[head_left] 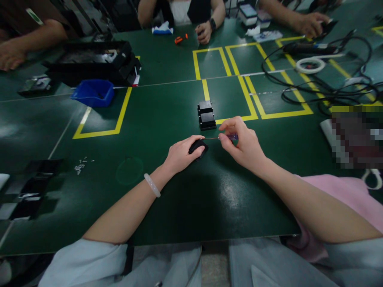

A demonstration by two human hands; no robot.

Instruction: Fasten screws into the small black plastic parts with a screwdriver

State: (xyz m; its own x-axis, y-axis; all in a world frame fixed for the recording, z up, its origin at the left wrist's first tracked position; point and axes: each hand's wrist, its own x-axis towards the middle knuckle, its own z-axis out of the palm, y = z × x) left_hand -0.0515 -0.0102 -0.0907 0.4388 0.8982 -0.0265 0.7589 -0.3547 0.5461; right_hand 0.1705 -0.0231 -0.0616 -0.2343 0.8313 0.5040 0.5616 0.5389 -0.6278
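Observation:
My left hand (183,153) is closed around a small black block (200,149) on the green table, thumb on its near side and fingers over the top. In my right hand (241,143) is a screwdriver (232,137) with a purplish handle, pinched between thumb and fingers. Its thin shaft lies almost level, and the tip meets the block beside my left fingertips. What the tip touches is too small to make out. Just beyond my hands, two black block-like parts (207,115) with small bright bits along their sides stand one behind the other.
Small screws (80,165) lie scattered at left, near dark flat pieces (36,187). A blue bin (94,93) stands before a black crate (92,61). Black cables (314,93) coil at right beside a pink cloth (338,195). Co-workers' hands rest across the table near an orange tool (180,39).

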